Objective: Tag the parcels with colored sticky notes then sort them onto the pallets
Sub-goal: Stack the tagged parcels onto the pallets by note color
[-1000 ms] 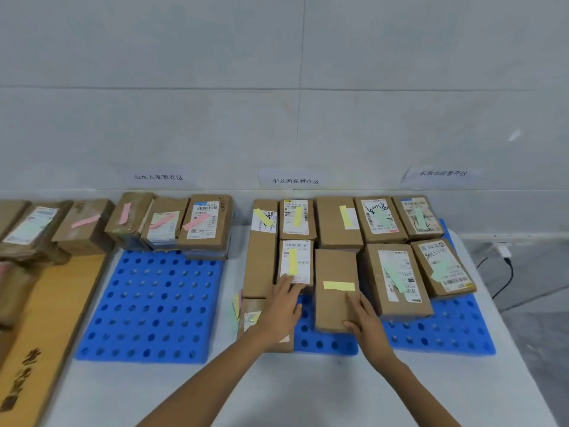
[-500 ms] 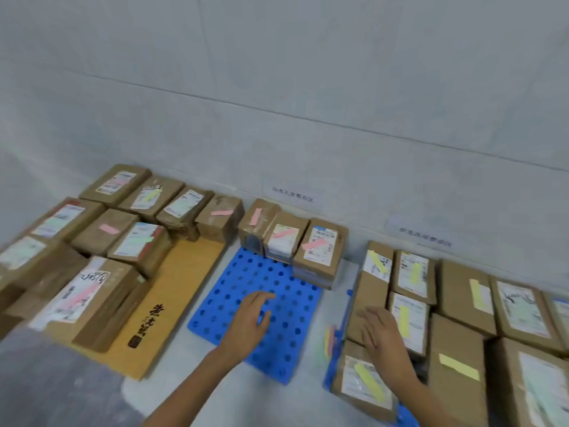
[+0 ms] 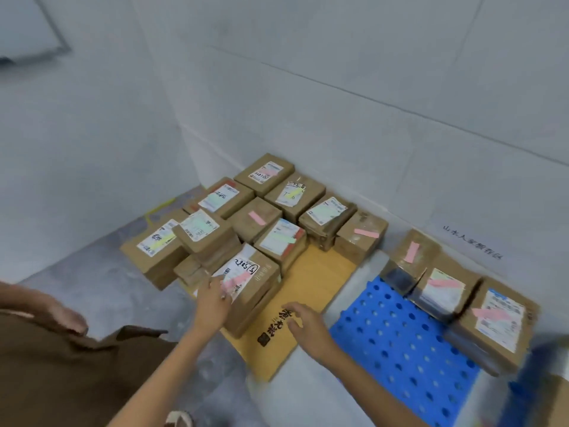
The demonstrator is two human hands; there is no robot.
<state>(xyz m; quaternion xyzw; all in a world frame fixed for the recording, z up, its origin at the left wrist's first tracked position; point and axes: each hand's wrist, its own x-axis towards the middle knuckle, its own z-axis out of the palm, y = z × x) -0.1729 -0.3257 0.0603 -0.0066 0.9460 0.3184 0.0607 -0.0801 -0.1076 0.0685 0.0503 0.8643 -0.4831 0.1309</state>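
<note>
Where loose-fingered left hand touches, brown parcel, pink note, right hand fingers apart

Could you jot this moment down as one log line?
left hand: touching nearest parcel | right hand: open over wooden board | blue pallet: three pink-tagged parcels at back
</note>
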